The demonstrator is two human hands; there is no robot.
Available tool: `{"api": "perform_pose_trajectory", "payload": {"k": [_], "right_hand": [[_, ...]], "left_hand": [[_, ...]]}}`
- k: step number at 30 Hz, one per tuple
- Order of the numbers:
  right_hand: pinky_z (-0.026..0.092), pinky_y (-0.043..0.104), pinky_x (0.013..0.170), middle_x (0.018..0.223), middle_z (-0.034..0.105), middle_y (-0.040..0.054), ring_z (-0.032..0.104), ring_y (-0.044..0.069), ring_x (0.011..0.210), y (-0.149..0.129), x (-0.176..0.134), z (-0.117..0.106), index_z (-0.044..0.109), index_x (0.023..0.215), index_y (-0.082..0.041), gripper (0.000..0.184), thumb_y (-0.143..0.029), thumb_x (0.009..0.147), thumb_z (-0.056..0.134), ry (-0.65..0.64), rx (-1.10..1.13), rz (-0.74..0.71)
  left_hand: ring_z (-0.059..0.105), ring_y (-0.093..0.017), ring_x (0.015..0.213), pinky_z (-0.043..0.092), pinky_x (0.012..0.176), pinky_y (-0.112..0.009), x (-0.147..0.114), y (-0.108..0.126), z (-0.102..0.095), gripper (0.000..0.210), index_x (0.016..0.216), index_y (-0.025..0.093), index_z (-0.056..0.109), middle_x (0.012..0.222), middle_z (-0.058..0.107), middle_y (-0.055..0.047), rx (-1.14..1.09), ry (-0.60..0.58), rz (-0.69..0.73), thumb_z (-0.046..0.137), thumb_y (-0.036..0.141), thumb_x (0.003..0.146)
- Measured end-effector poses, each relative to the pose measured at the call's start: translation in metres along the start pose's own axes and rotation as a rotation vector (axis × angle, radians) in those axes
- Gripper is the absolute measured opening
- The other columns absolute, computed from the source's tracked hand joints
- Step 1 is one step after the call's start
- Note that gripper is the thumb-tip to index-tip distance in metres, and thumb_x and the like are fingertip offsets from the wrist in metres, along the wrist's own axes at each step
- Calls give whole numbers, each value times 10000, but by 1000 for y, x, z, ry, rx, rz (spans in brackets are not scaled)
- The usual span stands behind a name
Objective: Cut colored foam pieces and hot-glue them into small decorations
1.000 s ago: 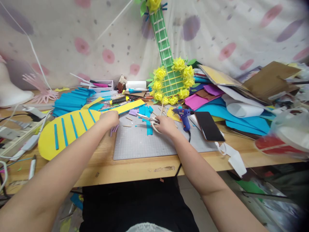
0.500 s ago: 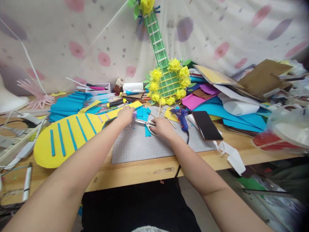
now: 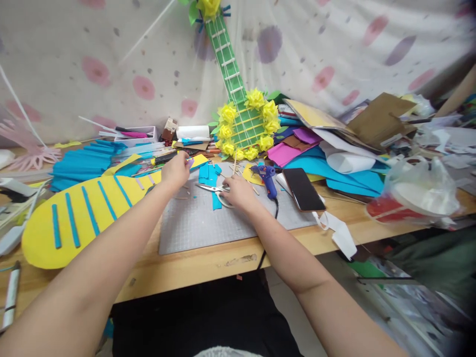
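Observation:
My left hand (image 3: 176, 172) is closed with a small purple strip (image 3: 190, 162) at its fingertips, over the narrow neck of a yellow guitar-shaped cutout (image 3: 40, 233). Blue strips cross the cutout's wide body, and small purple strips lie on its neck, which my hand and forearm partly cover. My right hand (image 3: 240, 192) is closed on the handles of a pair of scissors (image 3: 210, 188), low over the grey cutting mat (image 3: 197, 233). The scissor blades point left, slightly apart. Blue paper scraps (image 3: 208, 173) lie just beyond them.
A blue glue gun (image 3: 268, 181) and a phone (image 3: 303, 189) lie right of my right hand. Behind stands a green paper guitar (image 3: 232, 74) with yellow flowers. Coloured paper sheets (image 3: 334, 171) are piled at right, near a bagged red-and-white bucket (image 3: 394, 210).
The view has swung to the right, so the scene sits further left. My left hand has shifted slightly left and away along the yellow neck. My right hand stays at the scissors.

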State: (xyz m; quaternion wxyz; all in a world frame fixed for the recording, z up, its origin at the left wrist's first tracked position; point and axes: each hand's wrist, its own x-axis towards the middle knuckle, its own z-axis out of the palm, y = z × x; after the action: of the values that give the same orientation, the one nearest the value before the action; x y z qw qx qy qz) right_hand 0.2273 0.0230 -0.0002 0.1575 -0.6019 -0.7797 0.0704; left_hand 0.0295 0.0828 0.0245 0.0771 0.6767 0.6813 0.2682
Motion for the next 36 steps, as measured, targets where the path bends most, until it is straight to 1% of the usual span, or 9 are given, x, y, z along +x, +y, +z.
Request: {"api": "perform_pose_trajectory", "payload": {"k": [3,5,8,12,19,22,25,30,36], "right_hand": [[407,305,802,979,628,72,552,193,934,0,4,3,641,945,-196,208,-295,794,539,101,163,20],[422,291,784,952,638,51,568,156,858,-2,8,9,636,928,-188,211,-320,812,520,126,352,19],[452,259,698,889,646,35,580,120,758,-11,14,17,618,923,-166,230,-344,817,516,12,733,50],[429,210,541,865,632,40,574,94,652,-28,21,19,583,936,-147,213,-301,790,567,-196,1077,149],[390,192,486,635,572,-32,529,74,533,-53,39,10,555,794,-166,146,-116,685,639,-291,1199,240],[384,186,476,610,557,-45,518,65,511,-63,45,14,527,736,-170,125,-144,690,641,-291,1226,240],[404,174,496,628,554,-50,518,54,538,-69,49,22,513,706,-168,174,-223,677,676,-324,1355,202],[416,171,476,587,506,-67,513,51,510,-73,55,37,455,656,-174,196,-215,718,637,-228,1414,223],[380,165,422,535,485,-84,514,54,443,-77,57,53,405,671,-191,205,-192,744,596,-59,1356,230]], "left_hand": [[601,-152,760,470,711,-297,-13,-2,1,246,941,175,548,878,630,-48,-624,-15,-155,608,184,702],[602,-121,701,481,681,-279,-29,-3,4,252,903,156,555,844,631,-40,-1023,-242,-229,646,167,668],[596,-103,652,474,633,-246,-55,-7,10,321,886,141,565,807,632,-35,-1234,-354,-332,712,153,601],[598,-101,675,467,636,-229,-72,-15,17,378,932,147,565,812,639,-29,-1294,-321,-331,730,172,593],[595,-124,751,480,680,-269,-76,-21,14,346,919,179,564,912,625,-34,-1316,-248,-266,694,341,642],[585,-143,773,478,680,-281,-77,-22,12,370,906,176,572,915,622,-38,-1147,-175,-181,675,412,640],[578,-146,721,464,649,-274,-75,-30,12,394,892,167,580,860,625,-33,-912,-78,-118,713,365,578],[556,-124,617,443,594,-255,-65,-49,9,352,861,161,566,753,607,-3,-927,34,-208,671,244,535],[545,-118,629,407,561,-215,-62,-54,-7,326,838,156,576,701,598,2,-963,125,-286,562,136,514]]}}
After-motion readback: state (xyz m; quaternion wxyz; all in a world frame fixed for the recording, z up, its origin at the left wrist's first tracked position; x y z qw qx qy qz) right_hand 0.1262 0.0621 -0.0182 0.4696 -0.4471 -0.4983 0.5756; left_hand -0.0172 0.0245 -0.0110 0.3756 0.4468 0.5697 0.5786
